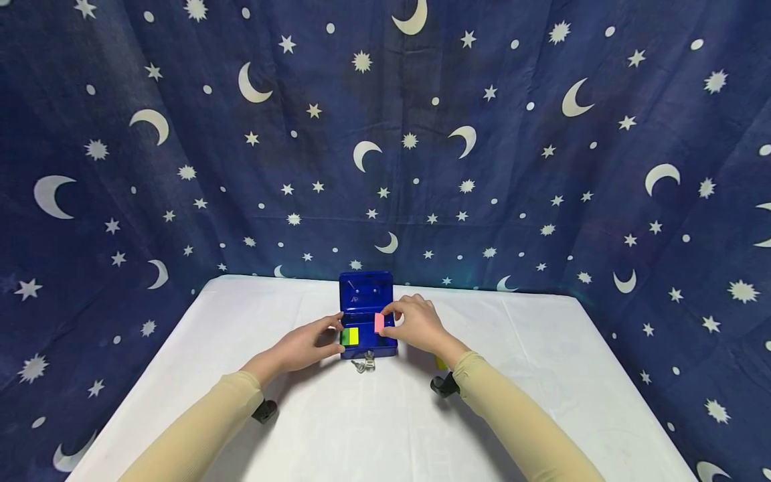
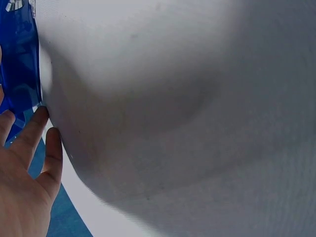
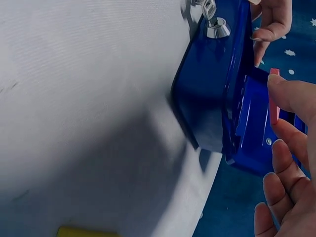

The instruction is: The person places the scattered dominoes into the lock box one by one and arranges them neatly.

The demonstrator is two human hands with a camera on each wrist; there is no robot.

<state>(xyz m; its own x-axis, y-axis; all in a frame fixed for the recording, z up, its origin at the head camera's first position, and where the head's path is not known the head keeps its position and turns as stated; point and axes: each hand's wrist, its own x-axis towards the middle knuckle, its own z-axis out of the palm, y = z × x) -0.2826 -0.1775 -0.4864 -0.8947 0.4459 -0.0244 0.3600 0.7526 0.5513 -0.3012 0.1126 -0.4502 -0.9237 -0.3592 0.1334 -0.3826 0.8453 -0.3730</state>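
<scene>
A blue metal cash box [image 1: 367, 352] stands on the table with its lid [image 1: 365, 292] raised at the back. My left hand [image 1: 306, 345] holds its left end, thumb near the front corner and fingers further back; the left wrist view shows those fingers [image 2: 29, 136] against the box edge. Between right thumb and fingers, my right hand [image 1: 417, 324] pinches a thin pink sticky note pad [image 3: 274, 98] over the right part of the box interior. Green [image 1: 345, 337] and yellow [image 1: 354, 336] sticky note pads lie side by side inside, at the left.
Keys [image 1: 360, 366] hang from the lock [image 3: 218, 29] on the box front. Beneath the right wrist, a yellow piece [image 1: 441, 363] lies on the white-covered table [image 1: 337, 428], partly hidden. A dark blue curtain [image 1: 385, 167] with moons and stars hangs behind the table.
</scene>
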